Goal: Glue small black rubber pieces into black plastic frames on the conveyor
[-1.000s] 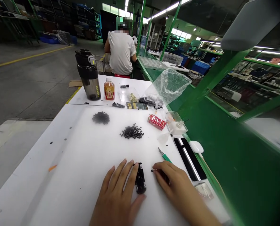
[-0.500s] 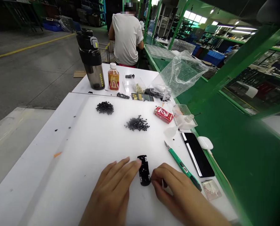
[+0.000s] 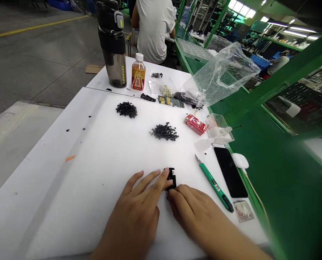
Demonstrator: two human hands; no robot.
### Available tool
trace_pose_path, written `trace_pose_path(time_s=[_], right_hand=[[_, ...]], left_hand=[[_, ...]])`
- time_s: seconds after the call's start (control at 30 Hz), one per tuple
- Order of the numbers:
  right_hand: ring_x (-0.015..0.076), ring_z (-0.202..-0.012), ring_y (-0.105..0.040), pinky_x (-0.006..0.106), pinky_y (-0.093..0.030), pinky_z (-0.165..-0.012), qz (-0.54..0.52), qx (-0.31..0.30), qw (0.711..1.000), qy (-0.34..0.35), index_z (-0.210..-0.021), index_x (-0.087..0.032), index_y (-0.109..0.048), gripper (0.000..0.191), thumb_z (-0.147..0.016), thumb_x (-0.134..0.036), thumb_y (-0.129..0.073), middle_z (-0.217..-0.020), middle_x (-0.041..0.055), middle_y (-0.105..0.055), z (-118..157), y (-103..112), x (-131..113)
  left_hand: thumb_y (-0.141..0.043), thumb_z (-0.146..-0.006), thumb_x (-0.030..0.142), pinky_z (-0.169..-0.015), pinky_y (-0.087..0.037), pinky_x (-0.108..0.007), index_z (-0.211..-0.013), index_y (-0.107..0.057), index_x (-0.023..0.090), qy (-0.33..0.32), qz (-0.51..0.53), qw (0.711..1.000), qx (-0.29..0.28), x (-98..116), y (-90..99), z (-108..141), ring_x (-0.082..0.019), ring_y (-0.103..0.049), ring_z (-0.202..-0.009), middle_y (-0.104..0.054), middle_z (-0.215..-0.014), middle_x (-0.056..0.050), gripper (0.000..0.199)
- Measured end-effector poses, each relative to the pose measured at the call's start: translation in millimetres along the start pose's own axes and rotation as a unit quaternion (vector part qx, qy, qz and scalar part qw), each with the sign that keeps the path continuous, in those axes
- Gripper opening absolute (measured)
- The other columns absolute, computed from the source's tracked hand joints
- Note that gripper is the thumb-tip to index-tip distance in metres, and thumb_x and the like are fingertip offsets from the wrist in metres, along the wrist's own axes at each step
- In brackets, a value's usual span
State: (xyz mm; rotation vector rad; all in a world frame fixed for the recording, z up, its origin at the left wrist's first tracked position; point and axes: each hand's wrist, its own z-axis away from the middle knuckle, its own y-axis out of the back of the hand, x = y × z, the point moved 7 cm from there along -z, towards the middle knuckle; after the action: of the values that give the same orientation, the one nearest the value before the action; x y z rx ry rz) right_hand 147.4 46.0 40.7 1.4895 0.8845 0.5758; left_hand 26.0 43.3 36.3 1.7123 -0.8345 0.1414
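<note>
A narrow black plastic part (image 3: 172, 177) with small cut-outs lies on the white table in front of me. My left hand (image 3: 139, 206) is open with its fingers spread, and fingertips rest on the part's upper left side. At the lower end, the closed fingers of my right hand (image 3: 190, 209) press together against the part and cover it. Whatever is between those fingers is hidden. Beyond my hands are a loose pile of small black pieces (image 3: 164, 132) and a second, denser pile (image 3: 126, 109) farther left.
To the right lie a green craft knife (image 3: 215, 184) with its blade out, a black phone (image 3: 231, 173), a white mouse-like object (image 3: 240, 161) and a red packet (image 3: 195, 124). A tumbler (image 3: 113, 54) and a drink bottle (image 3: 138, 74) stand behind. A person (image 3: 154, 29) sits farther off.
My right hand has moved in from beside the black part onto its lower end. My left fingers reach further over it. The camera view has tilted down and shifted.
</note>
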Motion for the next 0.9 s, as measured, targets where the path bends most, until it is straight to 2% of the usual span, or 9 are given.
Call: trace_pose_path(time_s=[0.2, 0.3, 0.43, 0.6, 0.67, 0.73, 0.77, 0.83, 0.9], right_hand=[[0.0231, -0.07, -0.055, 0.038, -0.046, -0.055, 0.033, -0.005, 0.998, 0.052, -0.1, -0.01, -0.06, 0.026, -0.084, 0.002, -0.043, -0.087, 0.0108, -0.06, -10, 13, -14], [0.023, -0.069, -0.055, 0.039, -0.048, -0.056, 0.008, 0.003, 0.999, 0.053, -0.113, -0.006, -0.061, 0.03, -0.092, -0.004, -0.039, -0.087, 0.0116, -0.063, -4, 19, -15], [0.0218, -0.076, -0.058, 0.036, -0.051, -0.062, -0.05, 0.03, 0.998, 0.006, -0.13, -0.006, -0.055, 0.035, -0.102, -0.012, -0.035, -0.09, 0.0128, -0.066, 10, 14, -9], [0.0161, -0.084, -0.064, 0.029, -0.055, -0.074, -0.141, 0.121, 0.979, -0.086, -0.124, -0.014, -0.062, 0.03, -0.097, -0.006, -0.054, -0.096, 0.0077, -0.069, 21, 17, 2], [0.0137, -0.087, -0.067, 0.024, -0.056, -0.077, -0.146, 0.156, 0.965, -0.154, -0.114, -0.019, -0.065, 0.02, -0.098, -0.011, -0.055, -0.099, 0.0049, -0.07, 25, 27, 19], [0.0144, -0.082, -0.068, 0.026, -0.056, -0.075, -0.1, 0.19, 0.938, -0.272, -0.103, -0.022, -0.066, 0.01, -0.099, -0.022, -0.057, -0.097, 0.0031, -0.071, 32, 40, 52], [0.0161, -0.08, -0.069, 0.029, -0.057, -0.073, -0.08, 0.204, 0.915, -0.34, -0.102, -0.022, -0.066, 0.011, -0.097, -0.03, -0.06, -0.097, 0.0035, -0.072, 37, 44, 72], [0.0219, -0.089, -0.07, 0.037, -0.059, -0.079, -0.087, 0.219, 0.86, -0.453, -0.119, -0.021, -0.063, 0.038, -0.09, -0.046, -0.068, -0.11, 0.0078, -0.07, 44, 44, 115], [0.0279, -0.11, -0.066, 0.043, -0.057, -0.093, -0.151, 0.219, 0.825, -0.497, -0.143, -0.017, -0.048, 0.077, -0.08, -0.053, -0.076, -0.13, 0.0144, -0.063, 40, 32, 150]], left_hand=[[-0.036, -0.09, 0.002, -0.123, -0.022, -0.027, -0.148, -0.044, 0.019, 0.009, 0.007, 1.0, 0.008, -2, -0.1, 2, -0.008, -0.048, -0.136, -0.061, -0.139, 0.009, 0.061], [-0.037, -0.091, 0.002, -0.124, -0.021, -0.029, -0.147, -0.047, 0.018, -0.003, -0.003, 1.0, 0.01, 0, 1.0, 5, -0.009, -0.047, -0.137, -0.061, -0.139, 0.008, 0.059], [-0.038, -0.094, 0.001, -0.121, -0.028, -0.032, -0.143, -0.052, 0.015, -0.018, -0.011, 0.999, 0.044, 4, 6.0, 10, -0.012, -0.05, -0.136, -0.065, -0.134, 0.005, 0.053], [-0.045, -0.094, 0.003, -0.12, -0.032, -0.037, -0.14, -0.055, 0.015, -0.028, -0.048, 0.997, 0.048, 8, 7.5, 24, -0.017, -0.052, -0.136, -0.062, -0.139, 0.002, 0.049], [-0.047, -0.094, 0.004, -0.121, -0.031, -0.038, -0.141, -0.056, 0.016, -0.035, -0.078, 0.996, 0.041, 10, 5.7, 30, -0.019, -0.052, -0.137, -0.058, -0.143, 0.002, 0.049], [-0.048, -0.093, 0.007, -0.122, -0.029, -0.04, -0.14, -0.057, 0.018, -0.048, -0.109, 0.992, 0.041, 12, 4.2, 36, -0.021, -0.052, -0.136, -0.056, -0.145, 0.002, 0.049], [-0.048, -0.093, 0.007, -0.122, -0.028, -0.042, -0.141, -0.058, 0.018, -0.056, -0.125, 0.99, 0.04, 13, 3.2, 37, -0.022, -0.052, -0.137, -0.055, -0.146, 0.001, 0.05], [-0.049, -0.092, 0.008, -0.122, -0.027, -0.044, -0.142, -0.057, 0.02, -0.067, -0.149, 0.986, 0.031, 14, 0.6, 39, -0.024, -0.051, -0.138, -0.053, -0.148, 0.0, 0.052], [-0.051, -0.092, 0.009, -0.122, -0.027, -0.044, -0.143, -0.056, 0.023, -0.066, -0.157, 0.985, 0.025, 13, -1.4, 39, -0.023, -0.05, -0.138, -0.052, -0.149, 0.001, 0.053]])
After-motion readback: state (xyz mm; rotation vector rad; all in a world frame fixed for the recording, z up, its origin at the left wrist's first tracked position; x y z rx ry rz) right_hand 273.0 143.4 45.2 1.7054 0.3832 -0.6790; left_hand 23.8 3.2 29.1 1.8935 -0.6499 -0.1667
